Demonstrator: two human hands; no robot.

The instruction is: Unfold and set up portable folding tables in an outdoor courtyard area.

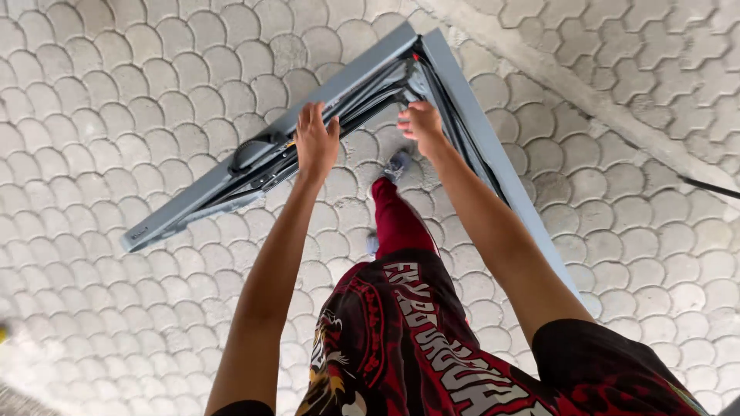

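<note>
A person's left hand (317,142) lies flat, fingers spread, on a grey metal frame (470,115) held above the scalloped paving (116,100); the right hand (420,122), grip pinched together, holds the black rubber seal (370,91) near the frame's corner.

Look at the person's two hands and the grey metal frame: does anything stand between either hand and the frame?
Nothing visible does. The left hand rests directly on the grey frame, and the right hand is at the black strip near its corner.
</note>
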